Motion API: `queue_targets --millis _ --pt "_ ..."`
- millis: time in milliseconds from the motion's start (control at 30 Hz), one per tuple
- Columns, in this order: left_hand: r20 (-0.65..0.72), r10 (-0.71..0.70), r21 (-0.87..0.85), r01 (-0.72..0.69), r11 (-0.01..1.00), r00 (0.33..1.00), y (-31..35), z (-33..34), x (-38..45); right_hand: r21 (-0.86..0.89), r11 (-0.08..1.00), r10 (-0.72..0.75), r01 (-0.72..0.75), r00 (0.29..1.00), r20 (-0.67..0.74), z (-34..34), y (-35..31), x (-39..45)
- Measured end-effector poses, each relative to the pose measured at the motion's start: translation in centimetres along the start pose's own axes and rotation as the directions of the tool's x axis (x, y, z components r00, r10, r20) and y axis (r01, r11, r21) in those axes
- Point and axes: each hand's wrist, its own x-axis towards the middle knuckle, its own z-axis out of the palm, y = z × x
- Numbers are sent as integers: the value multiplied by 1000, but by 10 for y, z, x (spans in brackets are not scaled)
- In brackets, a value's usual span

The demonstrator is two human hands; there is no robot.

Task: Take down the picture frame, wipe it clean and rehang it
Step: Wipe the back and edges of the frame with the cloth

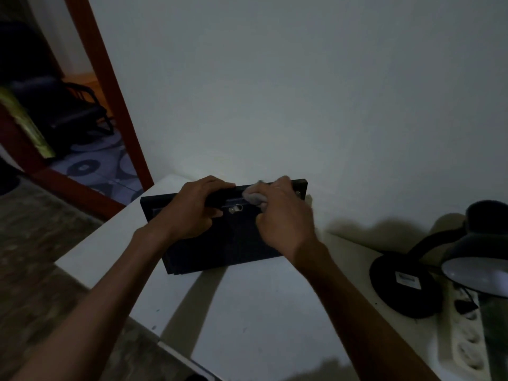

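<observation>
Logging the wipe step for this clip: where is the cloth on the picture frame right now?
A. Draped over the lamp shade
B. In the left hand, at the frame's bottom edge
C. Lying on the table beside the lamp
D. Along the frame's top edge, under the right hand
D: the grey cloth is bunched under the right hand at the top edge of the picture frame, while the left hand grips that edge.

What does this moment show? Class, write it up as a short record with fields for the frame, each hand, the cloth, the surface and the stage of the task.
frame: dark picture frame standing on its edge, back with metal hanger facing the camera
left hand: grips the frame's top edge
right hand: holds a grey cloth against the top edge
surface: white table
nearby: black desk lamp, power strip
stage: frame down, wiping, not rehung
</observation>
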Motion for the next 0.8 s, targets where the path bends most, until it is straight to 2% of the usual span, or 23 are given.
queue_targets --millis 100,333,467,667,800 --pt "-7 17 -9 -18 1000 1000 2 2 -1 -73 996 -55 58 998 43 14 -22 4" --pt "-2 15 -1 -15 1000 1000 -3 2 -1 -248 969 22 -11 999 42 13 -27 10" --pt "-2 4 -17 -4 1000 1000 -3 2 -2 -330 943 42 -45 999 -16 3 -13 8" --pt "-1 -5 -45 5 999 1000 2 2 -7 -232 953 203 -196 979 4 -21 13 8" --pt "-9 -4 -46 3 999 1000 7 3 -10 -155 979 129 -135 990 -49 -13 8 -4"
